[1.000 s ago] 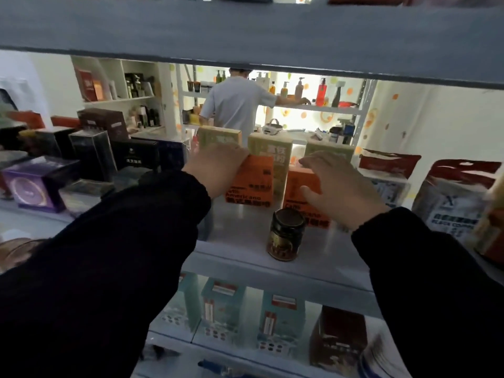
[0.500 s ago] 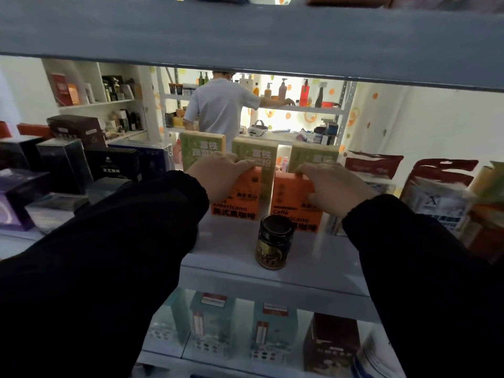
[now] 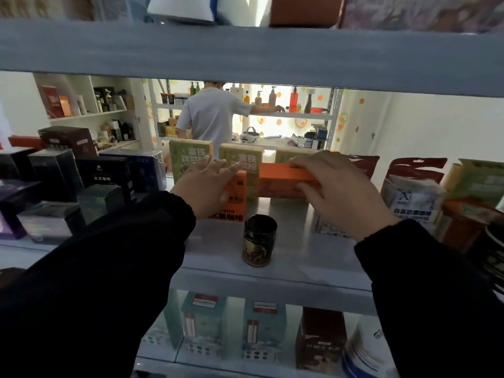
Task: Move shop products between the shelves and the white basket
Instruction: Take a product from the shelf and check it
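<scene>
**Right orange box tips up in your grip; left one is still standing.**
Since half a second ago your right hand [image 3: 335, 192] has tilted the right orange box [image 3: 283, 177] forward, fingers over its top, thumb on its front. It looks bound off the shelf [image 3: 302, 241] for the basket, which is out of view. Your left hand [image 3: 207, 186] lies across the left orange box [image 3: 237, 205], fingers nearly straight; whether it grips is unclear. That box reads "…cano"; the green boxes [image 3: 191, 158] behind read "富铁".
</scene>
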